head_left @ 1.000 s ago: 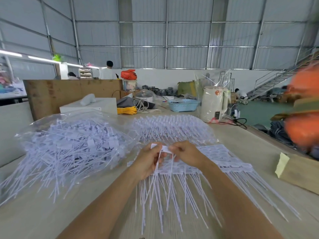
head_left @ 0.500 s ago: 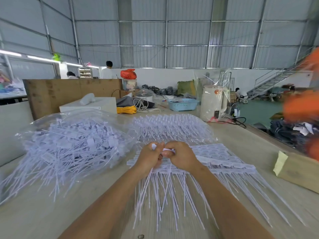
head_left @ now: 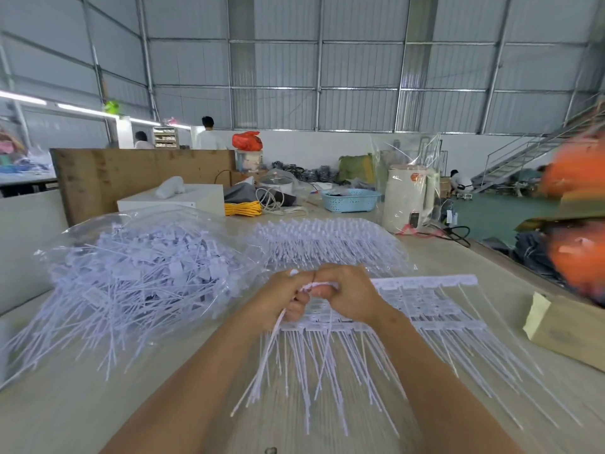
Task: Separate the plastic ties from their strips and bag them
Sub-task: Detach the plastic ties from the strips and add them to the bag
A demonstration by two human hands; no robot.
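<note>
White plastic ties still joined to their strips (head_left: 435,309) lie spread on the table in front of me, tails pointing toward me. My left hand (head_left: 281,298) grips a small bundle of loose ties (head_left: 262,371) whose tails hang down to the left. My right hand (head_left: 347,294) pinches the head end of a tie strip right beside the left hand, the two hands touching. A clear plastic bag (head_left: 140,270) holding many separated ties lies to the left. A second pile of ties in clear wrap (head_left: 327,244) sits behind my hands.
A cardboard piece with yellow tape (head_left: 569,326) lies at the right. Farther back stand a white kettle (head_left: 406,198), a blue basket (head_left: 350,199), yellow cord (head_left: 242,209) and a white box (head_left: 170,201). An orange blur (head_left: 576,217) fills the right edge. People stand far behind.
My hands have closed together and lifted slightly. The bundle in my left hand now hangs lower and to the left, clear of the strip.
</note>
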